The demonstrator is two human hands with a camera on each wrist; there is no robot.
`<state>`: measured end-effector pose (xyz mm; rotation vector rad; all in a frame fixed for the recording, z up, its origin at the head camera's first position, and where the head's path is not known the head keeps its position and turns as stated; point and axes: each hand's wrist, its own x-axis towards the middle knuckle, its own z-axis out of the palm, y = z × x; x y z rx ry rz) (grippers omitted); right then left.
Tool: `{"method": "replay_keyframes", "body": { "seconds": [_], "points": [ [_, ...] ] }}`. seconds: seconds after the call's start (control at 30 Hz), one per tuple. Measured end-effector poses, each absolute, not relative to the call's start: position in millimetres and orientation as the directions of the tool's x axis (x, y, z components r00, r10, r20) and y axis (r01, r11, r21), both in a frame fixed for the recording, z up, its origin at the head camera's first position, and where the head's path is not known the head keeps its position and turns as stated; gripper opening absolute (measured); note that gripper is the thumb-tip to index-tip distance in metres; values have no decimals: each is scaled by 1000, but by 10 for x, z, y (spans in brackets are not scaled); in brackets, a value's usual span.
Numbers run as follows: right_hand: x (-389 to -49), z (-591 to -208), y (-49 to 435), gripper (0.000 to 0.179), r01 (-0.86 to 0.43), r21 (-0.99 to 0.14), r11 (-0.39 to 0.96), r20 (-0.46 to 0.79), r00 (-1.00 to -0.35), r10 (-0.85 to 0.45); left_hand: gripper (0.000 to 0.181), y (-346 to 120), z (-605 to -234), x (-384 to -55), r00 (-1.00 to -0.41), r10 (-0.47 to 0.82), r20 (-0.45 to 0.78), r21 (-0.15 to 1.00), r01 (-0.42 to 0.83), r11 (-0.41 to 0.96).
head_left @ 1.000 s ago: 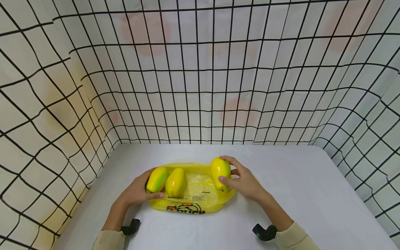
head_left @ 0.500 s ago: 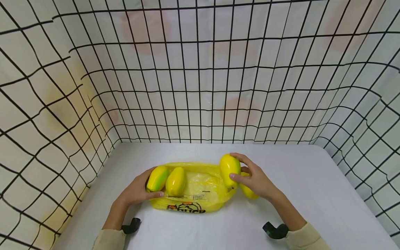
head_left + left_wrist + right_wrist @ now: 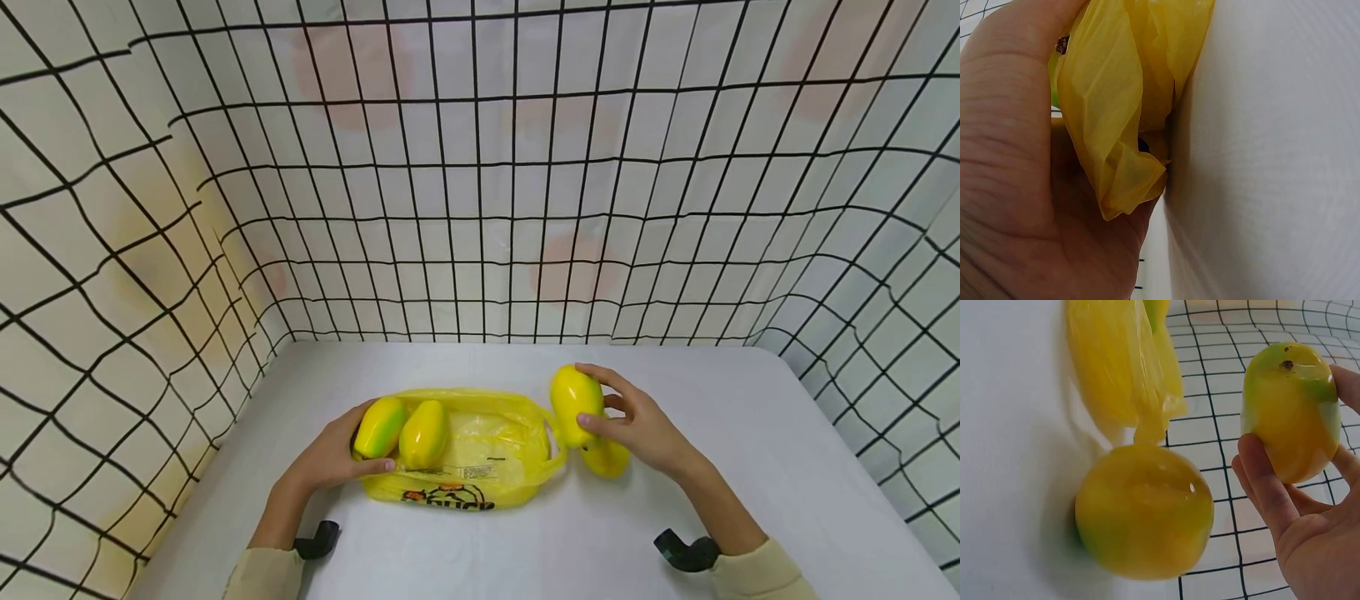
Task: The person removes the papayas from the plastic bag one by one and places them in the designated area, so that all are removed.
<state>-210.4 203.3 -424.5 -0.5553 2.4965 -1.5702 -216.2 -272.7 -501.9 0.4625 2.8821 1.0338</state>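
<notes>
My right hand (image 3: 647,432) holds a yellow-green mango (image 3: 574,403) between thumb and fingers, just right of the yellow plastic bag (image 3: 491,450). Lower and behind it, a second mango (image 3: 609,463) rests on the table beside the bag's end. In the right wrist view the held mango (image 3: 1291,419) shows a dark stem spot, apart from the lower mango (image 3: 1145,515). Two more mangoes lie at the bag's left end, a greenish one (image 3: 380,427) and a yellower one (image 3: 423,433). Around that end my left hand (image 3: 326,457) grips the bag, thumb in front, other fingers mostly hidden.
The white table (image 3: 480,558) is bordered at the back and sides by a white wall with a black grid (image 3: 480,208). A black wrist device (image 3: 318,540) is on the left wrist, another black device (image 3: 684,552) on the right.
My right hand has moved right with its mango, from over the bag's right end to beyond it. The mango on the table has come into view. My left hand stays in place.
</notes>
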Motion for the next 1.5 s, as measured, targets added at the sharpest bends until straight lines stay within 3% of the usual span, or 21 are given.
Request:
{"method": "replay_keyframes", "body": {
  "seconds": [0.73,1.5],
  "points": [
    [-2134,-4326,2434,64,-202,-895,397,60,-938,-342,92,-2740,-5020,-2132,-954,295,43,637,254,727],
    [-2123,-4407,2742,65,-197,-828,524,31,-951,-309,93,-2718,-5016,-2154,-956,289,48,628,254,736]
  ]
}}
